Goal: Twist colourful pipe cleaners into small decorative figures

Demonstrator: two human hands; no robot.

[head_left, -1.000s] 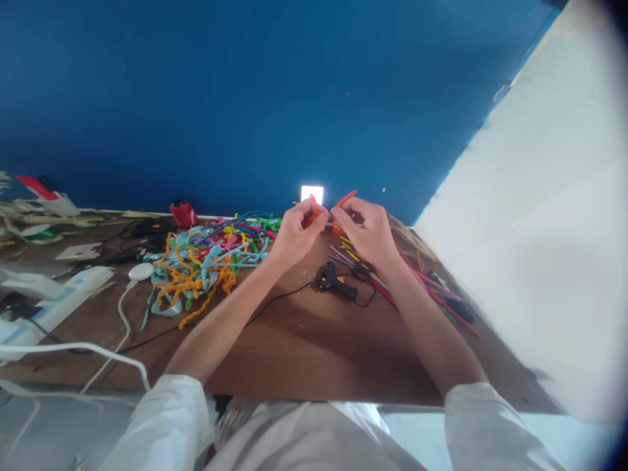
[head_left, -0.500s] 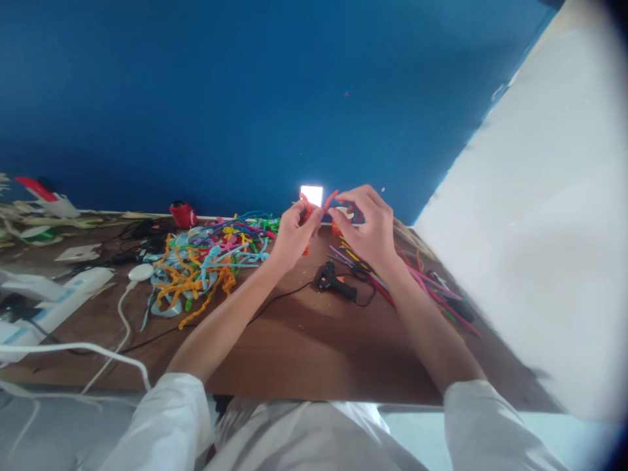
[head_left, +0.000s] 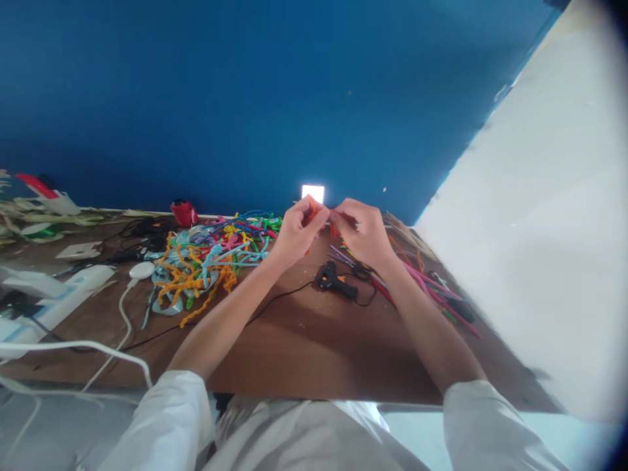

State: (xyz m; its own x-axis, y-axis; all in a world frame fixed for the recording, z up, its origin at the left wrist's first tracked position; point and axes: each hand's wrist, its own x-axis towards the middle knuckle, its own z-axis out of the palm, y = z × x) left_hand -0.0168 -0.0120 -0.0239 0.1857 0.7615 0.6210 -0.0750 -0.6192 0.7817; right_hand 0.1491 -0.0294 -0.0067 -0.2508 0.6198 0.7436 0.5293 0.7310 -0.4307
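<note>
Both hands are raised over the back of the table, close together in front of a bright white square light [head_left: 313,193]. My left hand [head_left: 297,232] is closed on an orange pipe cleaner [head_left: 313,208], which shows between thumb and fingers. Thumb and fingertips of my right hand [head_left: 360,229] pinch the same orange piece at its right side; most of it is hidden by the fingers. Below the hands a black glue gun [head_left: 337,281] lies on the table, its cord running left.
A heap of twisted coloured pipe cleaners [head_left: 201,268] lies left of my hands. Straight pipe cleaners [head_left: 432,288] lie to the right. Farther left are a white power strip [head_left: 73,297], a round white charger [head_left: 142,270], cables and a red object [head_left: 183,213]. A blue wall [head_left: 245,104] stands behind.
My right hand has come down and left, nearer my left hand. The orange end that stuck up between the hands is now bent down or covered by the fingers.
</note>
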